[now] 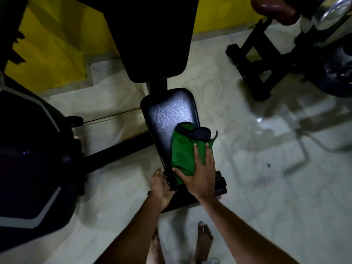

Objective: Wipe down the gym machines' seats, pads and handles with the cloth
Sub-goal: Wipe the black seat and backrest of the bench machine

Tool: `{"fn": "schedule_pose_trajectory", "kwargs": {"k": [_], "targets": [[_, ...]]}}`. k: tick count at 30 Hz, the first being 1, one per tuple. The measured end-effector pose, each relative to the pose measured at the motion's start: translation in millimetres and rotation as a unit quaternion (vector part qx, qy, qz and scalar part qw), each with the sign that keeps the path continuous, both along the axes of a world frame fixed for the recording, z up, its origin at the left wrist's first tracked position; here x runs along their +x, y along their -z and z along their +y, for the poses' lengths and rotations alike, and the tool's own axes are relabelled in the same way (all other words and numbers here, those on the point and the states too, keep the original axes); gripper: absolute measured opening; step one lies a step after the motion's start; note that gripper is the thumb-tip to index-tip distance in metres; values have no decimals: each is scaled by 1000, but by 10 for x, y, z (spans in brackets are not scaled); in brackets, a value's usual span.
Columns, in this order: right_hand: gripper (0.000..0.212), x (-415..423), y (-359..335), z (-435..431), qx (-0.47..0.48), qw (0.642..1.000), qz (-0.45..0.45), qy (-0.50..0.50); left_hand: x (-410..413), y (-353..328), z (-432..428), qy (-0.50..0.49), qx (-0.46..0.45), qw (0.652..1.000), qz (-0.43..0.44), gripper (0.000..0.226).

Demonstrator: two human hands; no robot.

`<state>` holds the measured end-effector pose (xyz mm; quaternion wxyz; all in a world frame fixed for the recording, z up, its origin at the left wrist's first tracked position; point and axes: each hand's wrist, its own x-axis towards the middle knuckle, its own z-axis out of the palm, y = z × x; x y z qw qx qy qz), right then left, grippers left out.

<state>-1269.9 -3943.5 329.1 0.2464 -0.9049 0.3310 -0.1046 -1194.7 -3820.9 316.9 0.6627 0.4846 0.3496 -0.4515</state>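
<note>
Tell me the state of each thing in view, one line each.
cloth: folded, lying on the seat's near right part.
seat: far part bare and shiny, near part under the cloth.
back pad: untouched.
right hand: flat on the cloth, fingers straight.
left hand: at the seat's near left edge, grip unclear.

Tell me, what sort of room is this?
Probably a small gym. A black padded bench seat and its backrest stand on a pale tiled floor. An exercise bike with a maroon saddle is nearby. A right hand presses a green cloth on the seat.
</note>
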Motion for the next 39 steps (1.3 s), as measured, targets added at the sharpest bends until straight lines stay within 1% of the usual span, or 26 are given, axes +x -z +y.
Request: {"fn": "schedule_pose_trajectory", "kwargs": {"k": [1,3,5,7,10,12,14,16,18,19,21,22,24,25,27,28,30,31,32,33,34,35,36,37,38,39], "targets": [[109,-64,7,152,38,997,-17,64,22,-36,-12,19,8,1000,3,49],[112,-121,3,483,112,975,-50,184,69,-135,-10,62,20,998,5,48],[116,-87,-41,793,186,938,-76,283,117,-201,38,119,41,992,-2,52],[121,39,-96,975,267,889,-71,364,183,-259,151,175,66,982,-17,62],[119,272,-249,1100,393,807,-33,439,274,-292,374,225,76,971,-22,75],[111,331,-302,1165,425,780,10,458,288,-316,491,244,80,966,-39,74],[103,332,-381,1171,453,756,32,472,280,-470,566,263,93,959,-50,68],[89,339,-465,1168,483,739,28,469,262,-634,631,258,104,959,-47,65],[63,361,-642,1165,562,701,-27,438,253,-856,653,253,103,961,-47,62],[51,360,-766,1183,602,687,-12,407,247,-977,659,250,107,961,-49,60],[38,438,-915,1211,655,672,13,345,246,-1162,644,240,126,961,-60,52],[31,461,-1044,1193,657,681,9,324,260,-1282,650,226,134,962,-73,46],[30,513,-1302,1126,696,671,-2,255,331,-1439,665,191,157,962,-117,37],[30,551,-1465,1078,711,666,-4,225,387,-1503,668,170,160,963,-136,36],[24,595,-1767,949,752,638,-35,159,513,-1650,677,125,128,973,-149,43],[21,593,-1872,877,764,630,-47,134,567,-1715,673,108,98,979,-146,52],[21,591,-2075,726,766,632,-57,103,714,-1886,641,103,62,980,-159,66],[25,593,-2132,657,764,635,-72,86,767,-1977,602,112,44,978,-168,65],[30,626,-2234,585,762,638,-93,59,838,-2065,560,120,14,976,-180,60],[35,640,-2312,526,752,650,-105,42,874,-2171,506,122,-9,973,-194,53],[36,659,-2418,471,736,666,-115,29,913,-2307,436,122,-24,969,-214,46],[32,694,-2511,402,715,687,-127,30,969,-2427,352,121,-15,961,-247,41],[25,714,-2552,343,673,725,-141,39,1022,-2487,281,118,4,952,-284,38],[17,747,-2550,258,595,783,-165,68,1072,-2603,193,123,43,937,-323,37],[14,777,-2488,185,486,847,-187,105,1122,-2663,128,131,82,920,-360,37],[27,830,-2421,127,374,896,-202,126,1176,-2750,63,147,117,898,-397,39]]}}
